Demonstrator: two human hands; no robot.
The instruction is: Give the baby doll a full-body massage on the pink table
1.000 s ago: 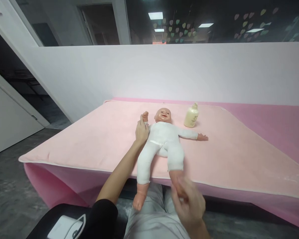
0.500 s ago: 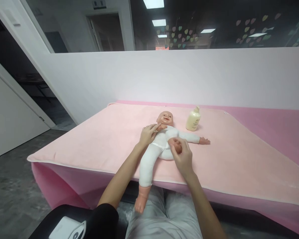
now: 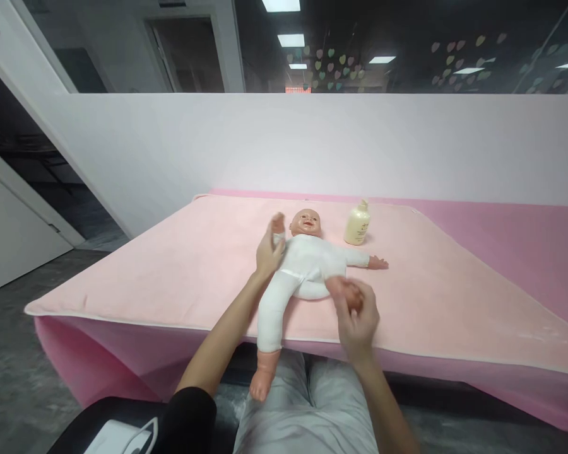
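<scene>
A baby doll [image 3: 307,255] with a white cloth body lies on its back on the pink padded mat [image 3: 194,265], head toward the wall. My left hand [image 3: 269,249] is closed around the doll's arm on the left, near its wrist, and the small hand sticks up above my fingers. My right hand [image 3: 357,315] grips the doll's foot [image 3: 353,295] on the right, with that leg bent and lifted off the mat. The doll's other leg [image 3: 271,312] hangs over the mat's front edge. Its other arm is stretched out to the right.
A pale yellow pump bottle [image 3: 358,224] stands on the mat right of the doll's head. Behind the mat rises a white wall [image 3: 284,145] with glass above. A white device with a cable [image 3: 118,438] lies at the lower left.
My left hand has moved the doll's arm from across its chest out to the left and up. My right hand has drawn the foot away from the belly, toward me and right.
</scene>
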